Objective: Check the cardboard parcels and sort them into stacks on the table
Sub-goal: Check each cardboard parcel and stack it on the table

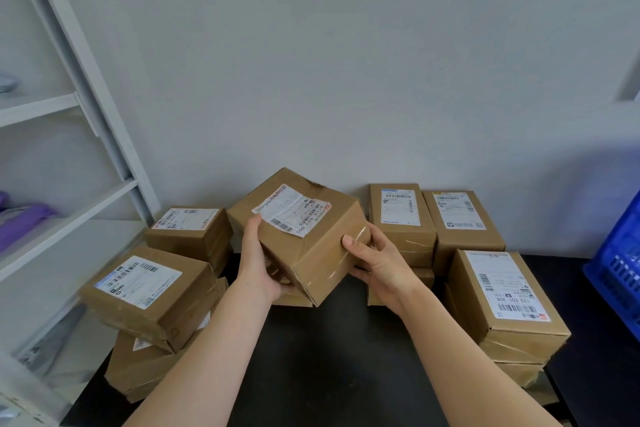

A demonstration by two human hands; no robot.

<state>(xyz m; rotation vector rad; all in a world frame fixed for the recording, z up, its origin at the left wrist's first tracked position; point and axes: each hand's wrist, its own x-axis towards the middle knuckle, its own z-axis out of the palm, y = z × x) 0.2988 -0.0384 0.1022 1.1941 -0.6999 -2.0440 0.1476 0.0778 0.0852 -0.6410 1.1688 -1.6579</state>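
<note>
I hold a brown cardboard parcel (304,236) with a white shipping label above the middle of the black table (332,357), tilted with one corner toward me. My left hand (258,260) grips its left side and underside. My right hand (372,258) grips its right taped face, thumb on the near face. Stacks of similar labelled parcels ring the table: a near-left stack (145,295), a far-left stack (188,232), two far-right stacks (401,218) (462,222), and a near-right stack (502,302). Another box lies partly hidden under the held parcel.
A white shelving unit (86,107) with purple items stands at the left. A blue plastic crate (620,267) sits at the right edge of the table. A plain wall runs behind the stacks.
</note>
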